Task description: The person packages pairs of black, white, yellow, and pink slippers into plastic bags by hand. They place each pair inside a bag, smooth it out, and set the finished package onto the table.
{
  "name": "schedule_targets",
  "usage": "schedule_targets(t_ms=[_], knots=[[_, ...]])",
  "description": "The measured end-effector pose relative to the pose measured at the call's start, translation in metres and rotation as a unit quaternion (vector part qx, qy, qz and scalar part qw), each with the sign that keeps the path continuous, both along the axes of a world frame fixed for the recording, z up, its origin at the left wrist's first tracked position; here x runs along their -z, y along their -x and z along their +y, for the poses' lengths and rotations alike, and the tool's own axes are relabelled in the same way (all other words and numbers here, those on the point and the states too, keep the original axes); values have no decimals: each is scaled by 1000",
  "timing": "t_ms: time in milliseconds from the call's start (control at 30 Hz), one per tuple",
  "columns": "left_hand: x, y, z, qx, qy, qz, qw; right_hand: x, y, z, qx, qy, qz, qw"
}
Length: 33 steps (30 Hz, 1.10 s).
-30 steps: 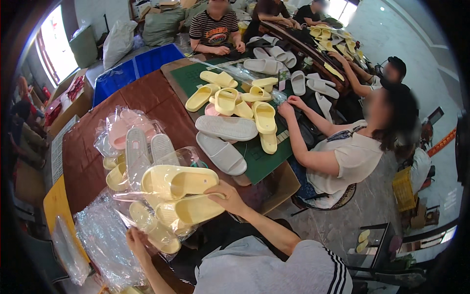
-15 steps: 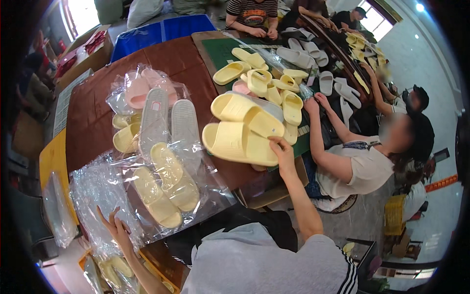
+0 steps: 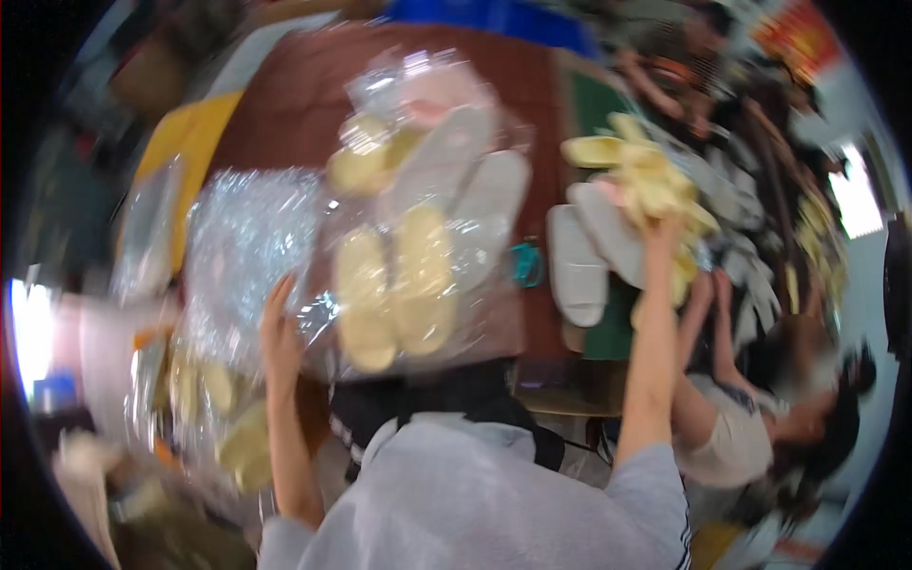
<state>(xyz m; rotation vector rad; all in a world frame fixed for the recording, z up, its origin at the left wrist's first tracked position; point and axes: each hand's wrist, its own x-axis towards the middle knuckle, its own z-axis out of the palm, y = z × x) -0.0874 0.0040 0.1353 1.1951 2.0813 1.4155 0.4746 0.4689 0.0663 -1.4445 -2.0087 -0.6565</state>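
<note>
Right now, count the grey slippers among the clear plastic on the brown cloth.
2: one grey slipper just this side of the pink slippers, the other to its right. Blur may hide more.

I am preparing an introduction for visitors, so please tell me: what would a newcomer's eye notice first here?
Probably the two yellow slippers under shiny clear plastic, lying centrally on the brown table cover. Next, the yellow slipper heap on the green mat to the right, with the right hand at it; blur hides whether it grips one. At left, glossy crinkled plastic lies near the left hand.
</note>
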Motion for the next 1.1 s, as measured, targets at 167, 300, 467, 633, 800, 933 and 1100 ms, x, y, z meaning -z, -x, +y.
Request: schedule_targets(t_ms=[167, 300, 467, 633, 800, 933, 1100], knots=[[-24, -2, -17, -59, -46, -83, 994, -54, 150, -137, -202, 326, 569, 727], [-26, 3, -22, -4, -70, -155, 985, -35, 230, -224, -286, 480, 444, 701], [-25, 15, -46, 40, -101, -131, 985, -48, 332, -213, -356, 415, 369, 751], [-19, 29, -68, 51, -133, -53, 988, -51, 371, -160, -340, 615, 282, 654], [-8, 47, -113, -74, -138, -110, 982, -95, 448, -166, -384, 534, 381, 650], [24, 46, -114, -203, -229, -184, 934, -154, 581, -188, -493, 435, 250, 710], [45, 37, -108, -330, -238, -235, 883, -143, 689, -245, -632, 166, 51, 755]])
